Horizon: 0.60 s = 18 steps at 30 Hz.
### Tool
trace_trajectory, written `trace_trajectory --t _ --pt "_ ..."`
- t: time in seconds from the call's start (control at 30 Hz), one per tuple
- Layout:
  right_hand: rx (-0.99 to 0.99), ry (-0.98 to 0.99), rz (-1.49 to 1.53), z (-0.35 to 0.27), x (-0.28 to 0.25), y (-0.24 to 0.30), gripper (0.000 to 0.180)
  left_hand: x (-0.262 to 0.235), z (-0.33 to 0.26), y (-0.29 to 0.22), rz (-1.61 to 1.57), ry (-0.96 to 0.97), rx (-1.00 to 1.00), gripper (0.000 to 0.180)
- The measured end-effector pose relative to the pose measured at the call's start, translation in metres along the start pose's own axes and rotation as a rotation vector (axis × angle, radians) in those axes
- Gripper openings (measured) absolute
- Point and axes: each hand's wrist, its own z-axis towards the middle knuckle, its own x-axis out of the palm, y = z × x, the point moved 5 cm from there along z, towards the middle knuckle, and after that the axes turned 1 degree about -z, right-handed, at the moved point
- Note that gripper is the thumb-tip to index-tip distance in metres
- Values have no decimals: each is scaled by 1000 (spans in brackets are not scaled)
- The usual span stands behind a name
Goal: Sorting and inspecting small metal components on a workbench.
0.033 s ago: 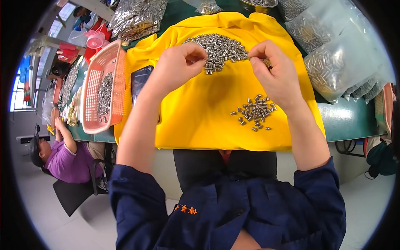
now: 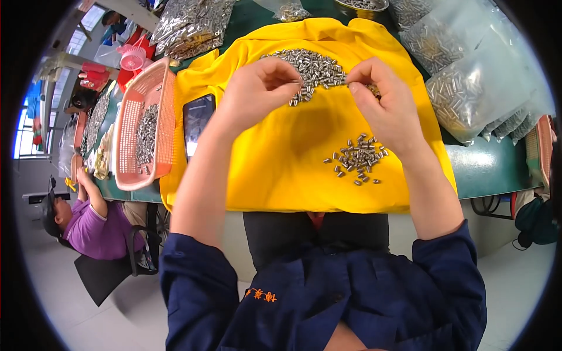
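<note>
Over a yellow cloth [image 2: 257, 181], both my hands are raised with thumb and fingertips pinched, a short gap between them. My left hand [image 2: 254, 93] is beside the far heap of small silvery metal cylinders [image 2: 322, 69]; whatever its fingertips hold is too small to make out. On the heap's right side, my right hand [image 2: 389, 108] pinches a tiny metal part at its fingertips. Some brass-coloured small pieces [image 2: 374, 90] show within its curled fingers. Nearer to me, below the right hand, lies a smaller loose pile of metal cylinders [image 2: 358, 158].
A pink plastic basket [image 2: 165, 131] with metal parts stands at left, beside a dark phone-like slab [image 2: 199, 120]. Clear bags of metal parts [image 2: 453, 93] crowd the right; more bags [image 2: 193, 26] and a metal bowl [image 2: 363, 6] sit behind. A person in purple [image 2: 105, 228] sits at far left.
My left hand has moved a little to the right, closer to my right hand, uncovering more of the dark slab. My right hand has stayed nearly in place, still pinching.
</note>
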Motion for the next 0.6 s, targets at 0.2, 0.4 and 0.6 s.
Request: trace_trajectory --t 0.2,0.4,0.6 --pt "188 135 293 2 3 -9 5 42 9 2 -573 49 3 14" --pt "123 106 176 1 3 -9 5 46 8 10 -612 79 -20 12" --pt "130 131 159 2 5 -10 5 51 7 6 -618 100 -26 12"
